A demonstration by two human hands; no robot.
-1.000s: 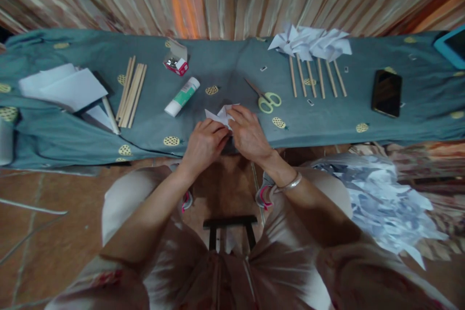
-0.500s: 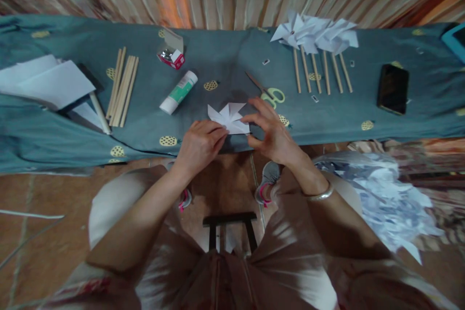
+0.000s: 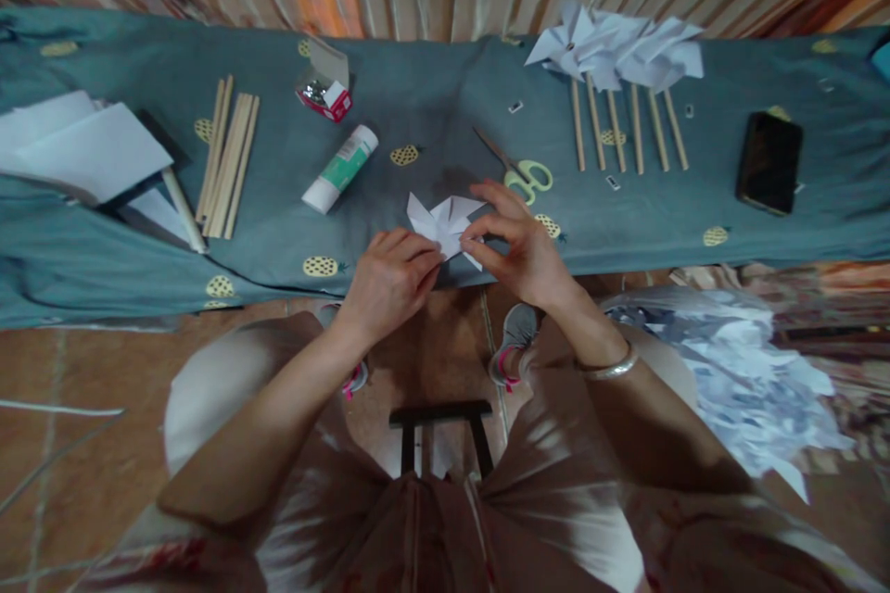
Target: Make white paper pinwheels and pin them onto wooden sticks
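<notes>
Between my hands, close to the table's front edge, is a white paper pinwheel (image 3: pixel 445 220) with pointed blades. My left hand (image 3: pixel 395 278) pinches its lower left part, the fingers closed. My right hand (image 3: pixel 520 250) grips the right side between thumb and fingers, with the index finger lifted above a blade. Scissors with pale green handles (image 3: pixel 523 178) lie just beyond my right hand. A white and green glue stick (image 3: pixel 340 169) rests to the left, past my left hand.
Wooden sticks (image 3: pixel 229 165) and white paper sheets (image 3: pixel 90 148) lie on the left of the cloth-covered table (image 3: pixel 431 102). A small red box (image 3: pixel 326 94) stands at the back. Finished pinwheels on sticks (image 3: pixel 618 56) and a black phone (image 3: pixel 769 163) are right. Paper pieces (image 3: pixel 743 380) heap beside my leg.
The paper pinwheel has turned and tilted a little. My right thumb and fingers have closed in on its right side; my left hand keeps its pinch. The view has shifted slightly.
</notes>
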